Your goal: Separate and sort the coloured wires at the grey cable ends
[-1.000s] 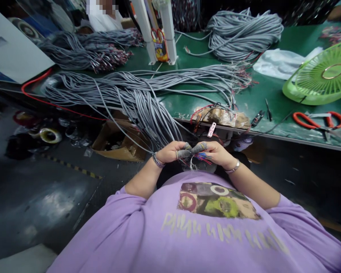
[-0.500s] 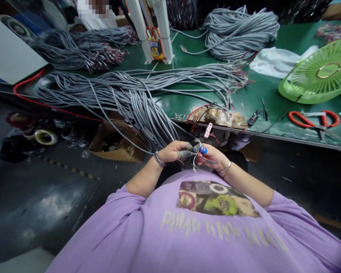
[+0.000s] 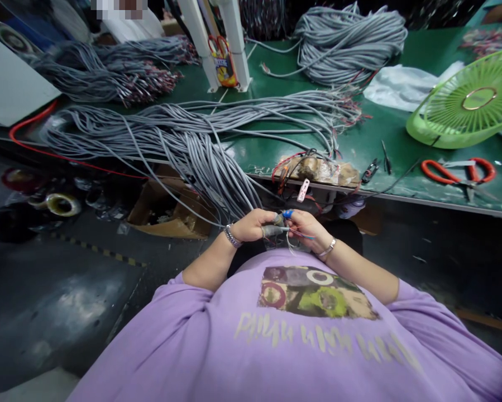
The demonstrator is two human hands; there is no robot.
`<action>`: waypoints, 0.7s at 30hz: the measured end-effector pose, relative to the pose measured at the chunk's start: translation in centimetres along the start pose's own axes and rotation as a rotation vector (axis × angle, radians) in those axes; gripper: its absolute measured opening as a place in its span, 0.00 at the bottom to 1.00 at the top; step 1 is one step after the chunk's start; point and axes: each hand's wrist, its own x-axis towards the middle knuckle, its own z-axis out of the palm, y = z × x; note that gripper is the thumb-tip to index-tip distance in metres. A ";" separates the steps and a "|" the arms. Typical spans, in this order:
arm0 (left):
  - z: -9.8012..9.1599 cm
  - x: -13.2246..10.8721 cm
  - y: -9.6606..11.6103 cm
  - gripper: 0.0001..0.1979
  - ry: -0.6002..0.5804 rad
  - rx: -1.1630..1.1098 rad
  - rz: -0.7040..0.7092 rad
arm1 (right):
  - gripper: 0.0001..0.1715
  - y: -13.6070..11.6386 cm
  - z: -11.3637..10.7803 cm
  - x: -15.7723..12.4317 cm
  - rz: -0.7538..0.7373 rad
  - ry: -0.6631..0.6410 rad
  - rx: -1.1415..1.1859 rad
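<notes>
Below the near edge of the green desk (image 3: 391, 125), the left hand (image 3: 253, 225) pinches a grey cable (image 3: 285, 229) near its stripped end, between wrapped fingertips. The right hand (image 3: 308, 230) meets it, fingers closed about the thin coloured wires (image 3: 304, 235) there. 1 large bundle of grey cables (image 3: 192, 139) spills off the desk beyond the left hand; 1 red-handled tool (image 3: 472, 171) lies near the green fan (image 3: 479, 99).

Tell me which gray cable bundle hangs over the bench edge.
The front bundle, spilling off the benchtop toward the left hand. The coil and back-left bundles lie farther back, on the benchtop.
</notes>
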 end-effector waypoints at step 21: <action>0.4 -0.3 0.0 0.14 0.173 0.204 0.060 | 0.28 -3.0 -0.4 -4.8 -0.134 -0.266 -0.562</action>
